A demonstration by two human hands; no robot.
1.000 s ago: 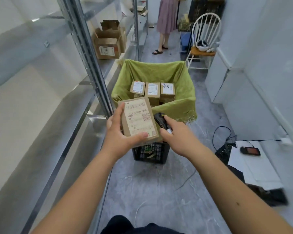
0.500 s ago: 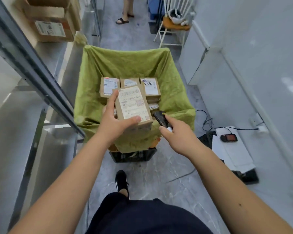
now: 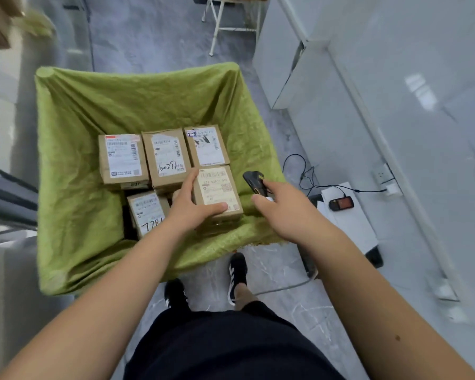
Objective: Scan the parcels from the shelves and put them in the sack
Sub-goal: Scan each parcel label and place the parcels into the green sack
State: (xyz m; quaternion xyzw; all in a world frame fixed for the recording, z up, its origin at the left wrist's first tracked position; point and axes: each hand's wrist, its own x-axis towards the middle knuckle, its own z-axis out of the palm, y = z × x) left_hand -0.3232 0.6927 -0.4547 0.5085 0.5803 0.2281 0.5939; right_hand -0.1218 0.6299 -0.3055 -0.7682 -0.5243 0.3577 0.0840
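Observation:
A green sack [image 3: 74,187] stands open in front of me, with several brown labelled parcels [image 3: 167,157] packed inside. My left hand [image 3: 188,207] grips one cardboard parcel [image 3: 217,192] by its left and near edges, low inside the sack at the front right, beside and in front of the others. My right hand [image 3: 283,212] holds a black handheld scanner [image 3: 254,182] just over the sack's right rim, pointing away from me.
A metal shelf frame [image 3: 8,193] runs along the left. A white cabinet and wall [image 3: 340,111] stand to the right. On the floor at right lie papers, a black device [image 3: 341,203] and a cable. Chair legs [image 3: 217,26] stand beyond the sack. My feet are at the sack's near edge.
I have stepped up to the sack and look down into it. My left hand has lowered the parcel from above the rim into the sack. The scanner hand stays alongside.

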